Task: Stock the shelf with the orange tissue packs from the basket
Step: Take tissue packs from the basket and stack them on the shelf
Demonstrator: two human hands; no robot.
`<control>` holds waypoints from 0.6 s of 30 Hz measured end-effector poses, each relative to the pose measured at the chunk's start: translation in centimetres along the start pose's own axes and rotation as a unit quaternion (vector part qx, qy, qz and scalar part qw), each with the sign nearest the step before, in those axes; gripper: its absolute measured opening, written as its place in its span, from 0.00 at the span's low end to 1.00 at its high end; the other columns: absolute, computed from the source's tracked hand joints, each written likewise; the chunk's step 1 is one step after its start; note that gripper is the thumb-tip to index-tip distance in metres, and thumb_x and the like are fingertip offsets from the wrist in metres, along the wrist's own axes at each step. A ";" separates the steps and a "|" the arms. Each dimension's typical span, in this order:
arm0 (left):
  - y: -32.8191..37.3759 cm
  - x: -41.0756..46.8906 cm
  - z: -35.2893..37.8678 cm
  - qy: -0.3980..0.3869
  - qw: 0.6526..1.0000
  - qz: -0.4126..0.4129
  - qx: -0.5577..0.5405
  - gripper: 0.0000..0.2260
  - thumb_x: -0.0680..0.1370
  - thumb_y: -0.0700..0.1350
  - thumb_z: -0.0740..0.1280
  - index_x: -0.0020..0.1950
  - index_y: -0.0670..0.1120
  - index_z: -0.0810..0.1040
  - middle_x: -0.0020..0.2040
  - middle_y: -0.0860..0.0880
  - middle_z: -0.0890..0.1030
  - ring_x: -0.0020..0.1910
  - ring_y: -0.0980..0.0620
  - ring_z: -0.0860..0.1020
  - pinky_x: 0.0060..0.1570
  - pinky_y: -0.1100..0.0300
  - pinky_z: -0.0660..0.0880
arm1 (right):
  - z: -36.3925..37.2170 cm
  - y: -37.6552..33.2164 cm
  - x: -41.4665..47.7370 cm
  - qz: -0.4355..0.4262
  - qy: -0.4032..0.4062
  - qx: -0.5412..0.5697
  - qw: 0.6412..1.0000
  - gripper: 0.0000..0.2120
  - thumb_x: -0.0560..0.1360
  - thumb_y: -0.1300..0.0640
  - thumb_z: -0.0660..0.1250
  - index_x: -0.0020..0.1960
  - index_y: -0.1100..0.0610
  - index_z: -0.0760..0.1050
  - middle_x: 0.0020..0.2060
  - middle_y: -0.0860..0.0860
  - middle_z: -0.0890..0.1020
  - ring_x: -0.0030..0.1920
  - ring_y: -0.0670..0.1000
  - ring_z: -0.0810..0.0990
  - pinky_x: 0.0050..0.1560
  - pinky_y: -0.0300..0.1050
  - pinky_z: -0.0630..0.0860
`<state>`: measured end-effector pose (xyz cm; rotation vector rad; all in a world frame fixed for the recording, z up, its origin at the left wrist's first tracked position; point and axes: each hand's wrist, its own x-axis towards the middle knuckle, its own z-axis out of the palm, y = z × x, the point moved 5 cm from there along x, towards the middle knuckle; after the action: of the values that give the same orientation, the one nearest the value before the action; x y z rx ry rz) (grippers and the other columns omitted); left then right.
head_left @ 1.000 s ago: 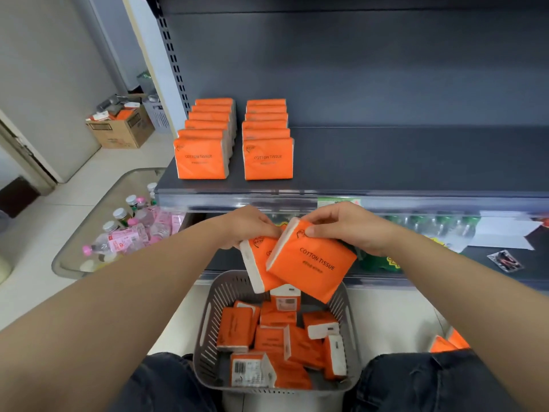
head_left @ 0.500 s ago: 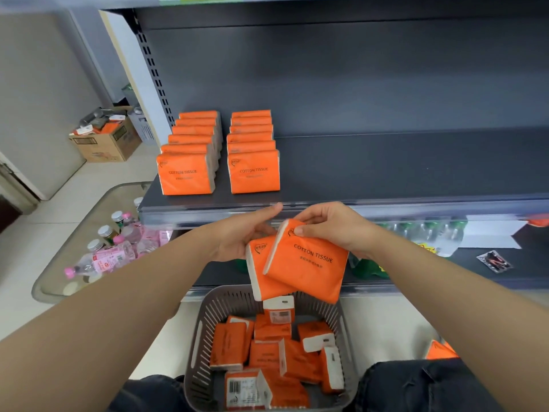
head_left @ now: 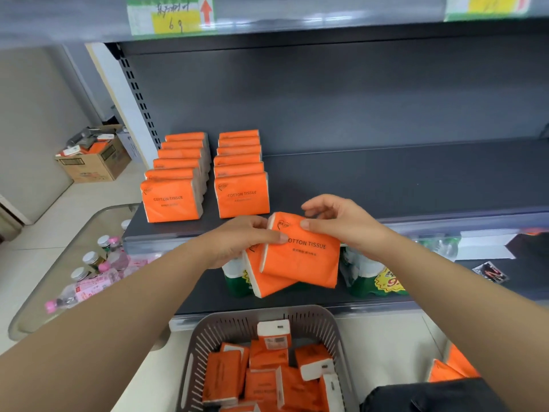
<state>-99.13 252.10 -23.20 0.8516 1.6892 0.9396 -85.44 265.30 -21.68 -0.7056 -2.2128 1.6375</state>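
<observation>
– So, where are the hands?

– Both are up in front of the shelf (head_left: 386,179) edge, above the basket (head_left: 322,324). Between them they hold two orange packs that overlap.

– Who has which?

– The left hand (head_left: 237,240) has its grip closed round the upper end of the rear pack (head_left: 267,281), which tilts with its white side showing. Its thumb tip touches the left edge of the front pack (head_left: 300,260). The right hand (head_left: 341,224) pinches the front pack at its top edge, thumb on the printed face and fingers curled over behind.

– Are the packs on the shelf board?

– No, they are in the air just before its front lip, hanging down over the lower shelf (head_left: 205,295).

– What is stocked already?

– Two rows stand upright at the left end of the shelf, running front to back: a left row (head_left: 170,202) and a right row (head_left: 242,196), close but apart. The shelf to the right of them is bare board.

– And the basket?

– It sits low between the person's knees, with loose packs (head_left: 264,379) lying jumbled inside, some on edge with white ends up.

– Anything else?

– Green-wrapped rolls (head_left: 367,273) sit on the lower shelf behind the held packs. Left of the shelving, bottles (head_left: 98,263) lie on a glass surface (head_left: 35,292), and a cardboard box (head_left: 95,166) stands on the floor beyond.
</observation>
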 end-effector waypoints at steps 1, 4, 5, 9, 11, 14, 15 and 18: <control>0.4 0.1 -0.3 0.005 1.000 0.007 -0.016 0.24 0.68 0.51 0.75 0.62 0.46 0.78 0.56 0.47 0.84 0.55 0.48 0.82 0.58 0.51 0.77 | -0.5 0.4 0.0 0.015 0.000 0.025 1.000 0.18 0.68 0.52 0.75 0.56 0.48 0.76 0.52 0.48 0.80 0.51 0.47 0.80 0.51 0.43 0.77; 1.8 0.7 -1.0 0.021 0.998 0.039 -0.041 0.28 0.63 0.53 0.75 0.62 0.46 0.78 0.55 0.47 0.84 0.54 0.49 0.83 0.55 0.52 0.79 | -1.0 1.3 -0.1 0.058 -0.040 0.108 0.992 0.29 0.63 0.45 0.75 0.61 0.50 0.73 0.54 0.49 0.83 0.56 0.50 0.81 0.54 0.45 0.77; 2.3 0.9 -1.2 0.026 0.998 0.048 -0.041 0.28 0.63 0.53 0.75 0.62 0.46 0.78 0.55 0.47 0.84 0.54 0.48 0.83 0.56 0.52 0.78 | -0.9 1.3 -0.1 0.063 -0.065 0.127 0.988 0.29 0.63 0.45 0.75 0.62 0.51 0.73 0.54 0.49 0.83 0.56 0.50 0.81 0.53 0.44 0.78; 4.0 1.7 -1.4 0.049 0.995 0.082 -0.034 0.27 0.64 0.53 0.75 0.61 0.48 0.78 0.56 0.47 0.84 0.55 0.48 0.82 0.57 0.52 0.77 | -1.1 1.0 0.4 0.060 -0.094 0.215 0.970 0.28 0.67 0.48 0.74 0.65 0.53 0.73 0.58 0.51 0.82 0.59 0.52 0.80 0.58 0.51 0.77; 5.2 2.5 -1.5 0.071 0.991 0.104 -0.035 0.25 0.65 0.52 0.77 0.60 0.49 0.79 0.56 0.48 0.83 0.54 0.49 0.82 0.56 0.53 0.77 | -2.0 0.8 1.0 0.059 -0.077 0.233 0.968 0.26 0.69 0.49 0.73 0.65 0.53 0.73 0.58 0.53 0.82 0.60 0.54 0.80 0.60 0.54 0.75; 6.6 3.7 -1.6 0.118 0.983 0.134 -0.042 0.16 0.69 0.50 0.76 0.55 0.52 0.79 0.53 0.50 0.83 0.46 0.58 0.83 0.43 0.66 0.77 | -3.0 0.6 1.8 0.057 -0.044 0.248 0.966 0.25 0.68 0.51 0.71 0.64 0.56 0.75 0.57 0.54 0.82 0.58 0.55 0.80 0.60 0.54 0.76; 7.1 4.3 -1.7 0.139 0.979 0.141 -0.043 0.14 0.70 0.49 0.75 0.54 0.52 0.79 0.52 0.51 0.82 0.44 0.60 0.82 0.39 0.70 0.76 | -3.5 0.6 2.2 0.058 -0.029 0.253 0.965 0.25 0.68 0.51 0.71 0.63 0.57 0.75 0.56 0.54 0.83 0.57 0.55 0.81 0.58 0.53 0.77; 8.1 5.7 -1.7 0.178 0.971 0.148 -0.057 0.24 0.67 0.52 0.78 0.60 0.49 0.76 0.57 0.49 0.80 0.52 0.55 0.80 0.51 0.63 0.77 | -4.6 0.5 3.4 0.060 0.012 0.265 0.962 0.24 0.66 0.52 0.72 0.60 0.57 0.77 0.53 0.54 0.84 0.53 0.53 0.83 0.51 0.49 0.80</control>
<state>-101.41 260.42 -18.05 0.9138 1.8153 1.4497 -85.81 270.95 -20.96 -0.7032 -1.6180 2.1387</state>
